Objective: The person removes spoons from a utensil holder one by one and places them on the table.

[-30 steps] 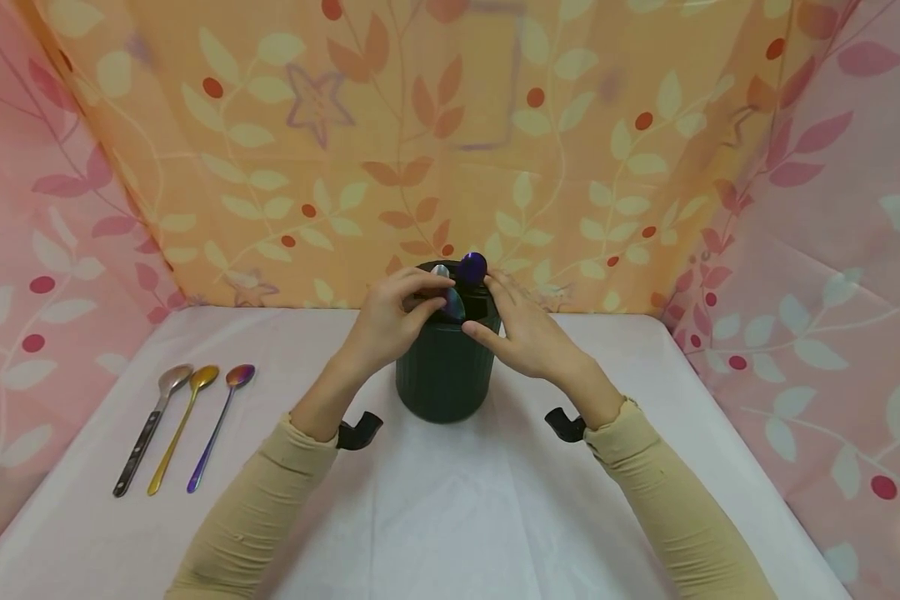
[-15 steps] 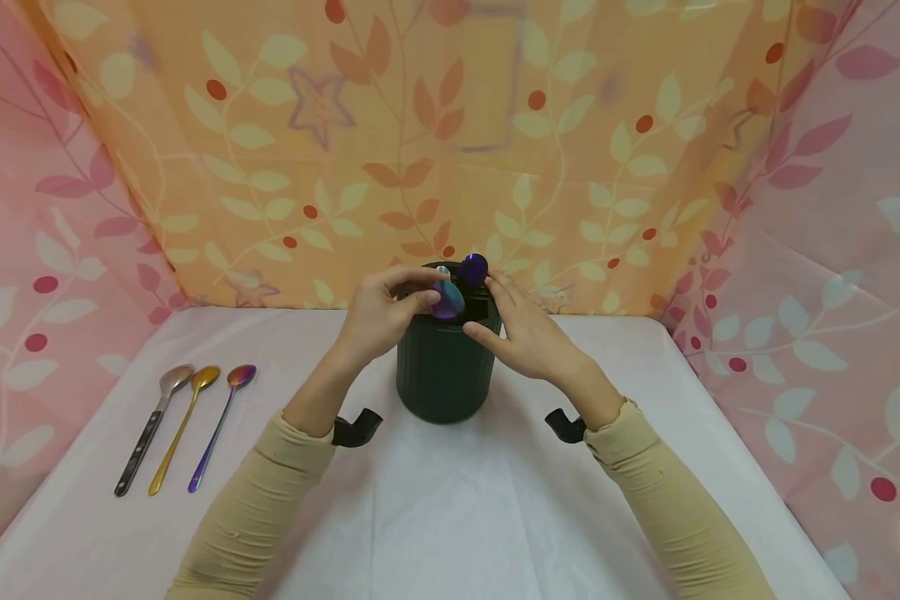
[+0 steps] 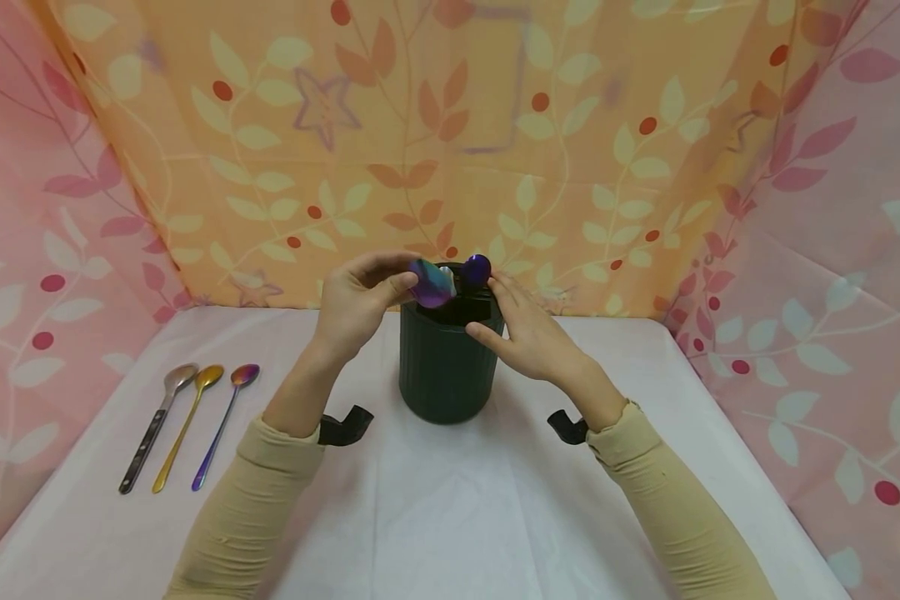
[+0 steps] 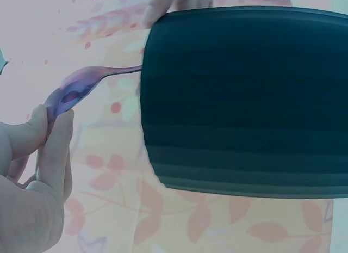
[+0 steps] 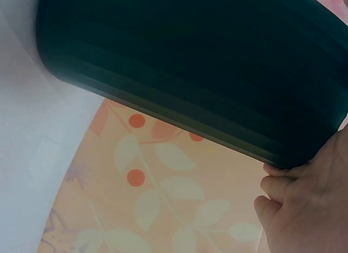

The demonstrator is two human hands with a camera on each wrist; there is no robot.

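My left hand [image 3: 348, 312] pinches the bowl of an iridescent purple-blue spoon [image 3: 432, 285] between thumb and fingers. In the left wrist view, the same spoon [image 4: 81, 87] slants toward a dark green container [image 4: 244, 106]; the end of its handle is hidden there. This container [image 3: 447, 375] stands upright on the table. My right hand [image 3: 528, 329] holds it at the rim, with the thumb at the front and the fingers along the right side. A dark purple spoon bowl [image 3: 477, 268] sticks up at the back of the opening, with a silver spoon tip [image 3: 447, 272] beside it.
Left of the container, three spoons lie in a row on the white tablecloth [image 3: 435, 508]: a silver one with a black handle [image 3: 144, 450], a gold one [image 3: 183, 433] and a rainbow-coloured one [image 3: 221, 437]. Patterned cloth walls [image 3: 390, 108] enclose the back and sides.
My left hand has moved left and slightly up with the pinched spoon, bringing its bowl out past the container's left rim. My right hand has stayed at the rim.
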